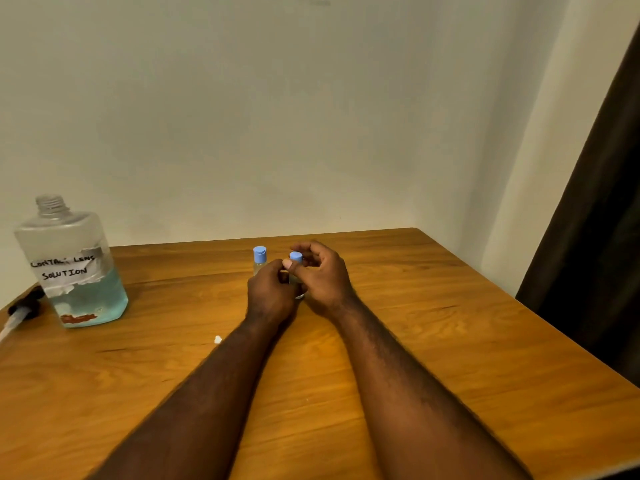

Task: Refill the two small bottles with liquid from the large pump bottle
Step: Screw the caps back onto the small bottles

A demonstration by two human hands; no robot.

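At the middle of the tabletop [415, 323] my left grip [272, 292] is wrapped round the body of the near small bottle [298, 294], which stands upright on the wood, while my right grip [322, 278] arches over it with thumb and curled fingers pinching its blue cap [296, 257]. I take the step in hand to be turning that cap, though from this view I cannot tell whether it is coming off or going on, nor how full the bottle is behind my fingers. To do it well I would keep the base pressed flat on the wood, hold the body firmly without squeezing its soft sides, and let only the right wrist twist, so nothing tips or spurts. Just behind and to the left stands the second small bottle [259, 261], capped and untouched; my knuckles are near it, so I would keep my elbow movements small. Well apart at the left edge sits the large bottle [74, 271], neck open, blue liquid filling its lower part, with its pump [24, 308] lying beside it. A small white scrap [218, 339] lies near my left forearm.
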